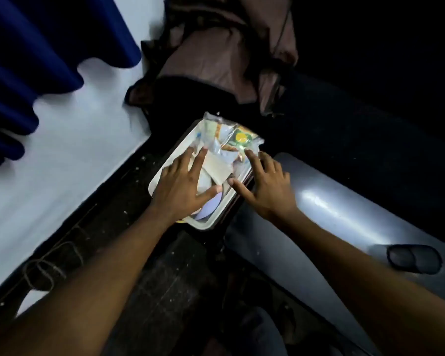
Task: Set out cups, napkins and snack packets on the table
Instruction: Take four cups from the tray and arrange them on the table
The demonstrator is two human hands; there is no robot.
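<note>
A white tray (165, 167) lies on a dark surface in the middle of the head view. It holds clear snack packets (238, 138) with a yellow and green label, a folded beige napkin (216, 168) and pale cup shapes (208, 209) partly hidden under my hand. My left hand (183, 186) lies flat over the tray's contents, fingers spread. My right hand (266, 185) hovers over the tray's right edge, fingers apart, fingertips near the packets. Neither hand grips anything.
A grey table surface (344, 209) lies to the right with a dark oval object (414, 258) on it. A white cloth-covered surface (70, 150) and blue curtain (36, 47) are at left. Brown fabric (224, 52) is heaped behind the tray. A rope (49, 268) lies lower left.
</note>
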